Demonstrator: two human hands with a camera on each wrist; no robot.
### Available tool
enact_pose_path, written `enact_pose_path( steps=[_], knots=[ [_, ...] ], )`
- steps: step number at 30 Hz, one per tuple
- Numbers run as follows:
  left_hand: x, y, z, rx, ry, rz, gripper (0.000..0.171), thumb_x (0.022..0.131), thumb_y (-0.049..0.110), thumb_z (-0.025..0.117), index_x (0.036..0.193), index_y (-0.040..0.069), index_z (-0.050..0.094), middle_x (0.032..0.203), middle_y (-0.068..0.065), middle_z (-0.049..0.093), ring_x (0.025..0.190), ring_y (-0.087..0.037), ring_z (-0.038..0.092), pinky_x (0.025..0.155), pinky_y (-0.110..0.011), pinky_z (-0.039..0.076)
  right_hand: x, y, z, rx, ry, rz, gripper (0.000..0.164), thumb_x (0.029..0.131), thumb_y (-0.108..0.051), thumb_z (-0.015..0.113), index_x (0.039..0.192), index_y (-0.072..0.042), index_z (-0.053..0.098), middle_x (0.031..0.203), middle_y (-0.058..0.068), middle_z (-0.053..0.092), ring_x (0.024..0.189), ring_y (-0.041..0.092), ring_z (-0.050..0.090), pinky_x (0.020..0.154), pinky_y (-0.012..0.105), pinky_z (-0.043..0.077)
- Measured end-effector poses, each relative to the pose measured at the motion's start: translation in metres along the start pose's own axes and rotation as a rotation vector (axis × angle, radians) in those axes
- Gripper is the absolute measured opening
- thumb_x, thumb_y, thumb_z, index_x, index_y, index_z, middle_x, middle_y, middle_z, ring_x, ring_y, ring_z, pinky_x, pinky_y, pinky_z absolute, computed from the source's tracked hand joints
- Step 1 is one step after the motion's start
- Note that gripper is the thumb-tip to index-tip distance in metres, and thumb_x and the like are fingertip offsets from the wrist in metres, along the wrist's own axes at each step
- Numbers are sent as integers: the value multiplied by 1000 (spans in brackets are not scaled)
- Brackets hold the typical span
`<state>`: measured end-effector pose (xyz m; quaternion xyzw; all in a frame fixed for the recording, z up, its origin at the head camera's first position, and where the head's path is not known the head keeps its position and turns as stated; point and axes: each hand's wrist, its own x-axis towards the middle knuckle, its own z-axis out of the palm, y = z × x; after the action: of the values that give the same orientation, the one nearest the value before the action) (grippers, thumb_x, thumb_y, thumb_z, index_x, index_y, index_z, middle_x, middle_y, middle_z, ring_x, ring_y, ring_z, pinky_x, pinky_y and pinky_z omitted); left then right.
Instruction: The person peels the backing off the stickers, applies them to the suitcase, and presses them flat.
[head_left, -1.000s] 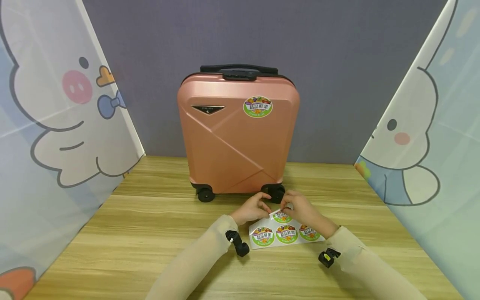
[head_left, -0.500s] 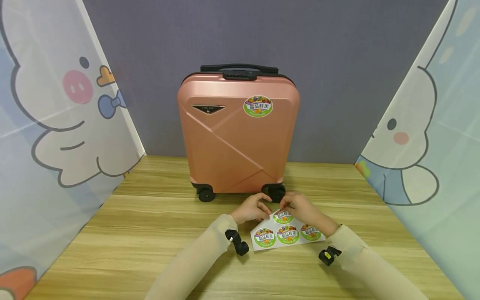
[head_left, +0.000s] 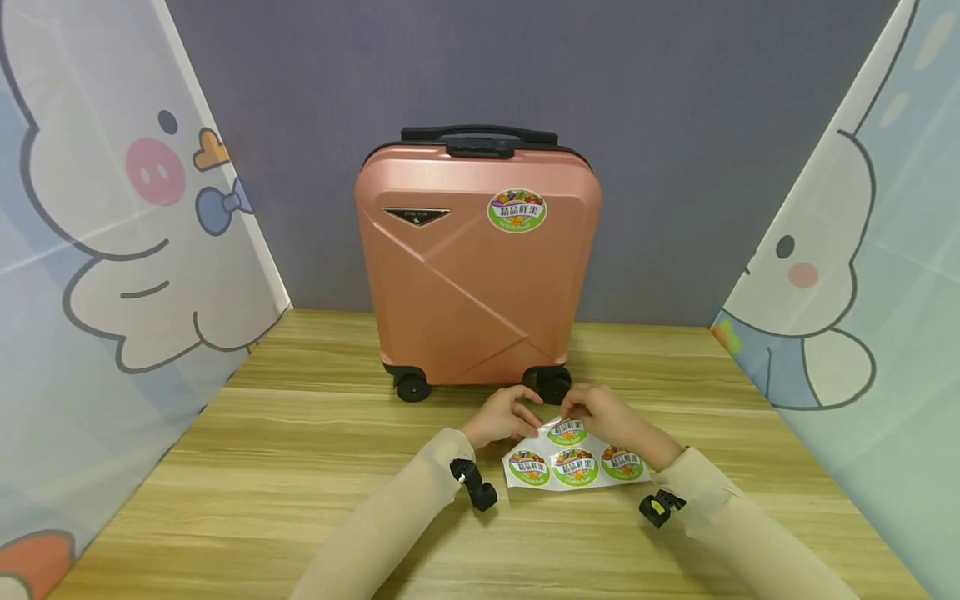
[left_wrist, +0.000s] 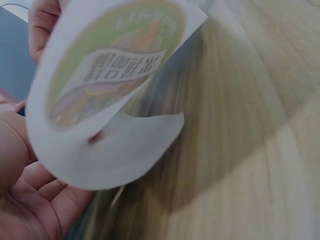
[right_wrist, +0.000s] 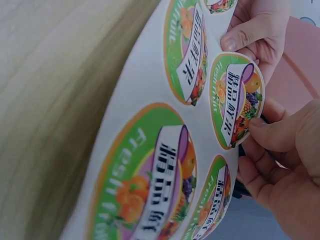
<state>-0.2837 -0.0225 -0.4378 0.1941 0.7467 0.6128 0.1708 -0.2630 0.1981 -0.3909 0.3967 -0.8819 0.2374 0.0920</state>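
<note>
R hand pinches the rim of a fruit sticker, thumb on printed face; whether backing is also gripped, cannot tell. L hand holds the upper L edge of the sticker sheet. Sheet is curved, partly raised off the worktop, in front of the upright pink suitcase. Matching label: suitcase front, upper RH area.

Sticker sheet: near edge, straight half second ago, now bowed, higher in head view.
</note>
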Motion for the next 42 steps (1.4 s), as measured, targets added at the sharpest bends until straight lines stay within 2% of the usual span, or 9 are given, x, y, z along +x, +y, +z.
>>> enact_pose_path(
  steps=[10,17,21,28,34,42],
  knots=[
    [0,-2,2,5,31,1,48,81,-14,74,124,-1,58,88,-16,73,68,-15,66,53,-24,50,-1,5,-3,39,1,-4,23,83,17,66,82,-6,70,83,0,66,77,17,64,66,28,55],
    [-1,-6,3,-12,50,6,49,80,-15,73,125,-4,57,88,-18,73,69,-16,67,54,-25,52,-3,5,-6,63,-30,67,22,85,16,64,85,-6,71,86,1,67,79,16,64,67,27,55],
    [0,-11,3,-14,60,13,49,80,-16,73,125,-4,57,86,-17,72,69,-17,67,55,-25,53,-4,7,-7,83,-41,72,21,85,16,64,86,-4,71,86,3,68,79,17,64,67,27,56],
    [3,-15,-1,0,86,13,49,79,-16,74,124,-4,57,86,-19,73,67,-15,67,52,-24,51,-3,10,-11,113,-35,111,20,86,16,64,88,-3,72,88,5,70,82,21,66,70,31,57],
    [2,-16,-2,-8,102,12,51,79,-15,74,127,-3,59,85,-14,73,70,-17,69,56,-28,56,-2,9,-14,101,-33,139,18,87,13,64,89,-3,73,88,6,71,83,22,67,71,32,57],
    [-3,-15,-3,16,90,35,54,82,-12,74,133,-6,56,93,-17,73,74,-18,69,58,-28,57,0,6,-13,113,-18,155,18,87,12,65,91,-3,74,89,6,72,81,20,66,69,30,55]
  ],
)
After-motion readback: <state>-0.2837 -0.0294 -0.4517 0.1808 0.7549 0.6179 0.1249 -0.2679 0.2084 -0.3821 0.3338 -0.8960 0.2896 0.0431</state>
